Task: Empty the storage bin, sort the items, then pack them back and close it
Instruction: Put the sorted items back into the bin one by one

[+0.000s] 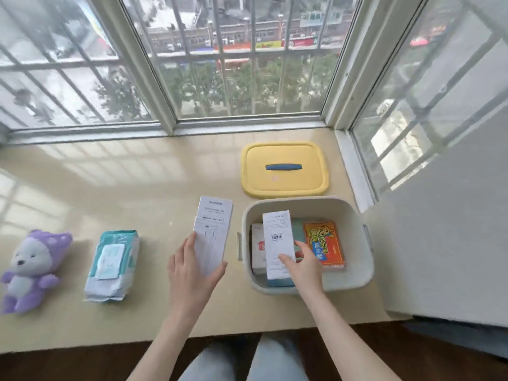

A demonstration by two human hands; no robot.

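Nearest me: my left hand (192,270), grip wrapped round the lower end of a long flat white cardboard box with a cable diagram (213,232), held tilted over the beige stone worktop (143,177), just left of the bin. My right hand (302,264) is inside the cream rounded plastic storage bin (357,270), grip pinching the low end of a tall white carton with a barcode and teal base (277,243), thumb on the face, fingers behind, carton standing up out of the bin.

Both boxes look light, stiff, smooth card; a side pinch near the end should do, but squeezing the broad faces could dent them, so I'd take the narrow edges.

In the bin, under the carton: an orange flat printed packet (325,243) at right, a white and red small box (257,248) at left, something teal between, mostly hidden. Emptying looks about half done.

Further left on the worktop: a soft teal-and-white wet wipes pack (112,265), squashy, and a purple-and-grey plush toy (30,270), well apart from the bin.

Beyond the bin, close behind it: the yellow rounded lid with a blue handle (283,169), lying flat, off the bin
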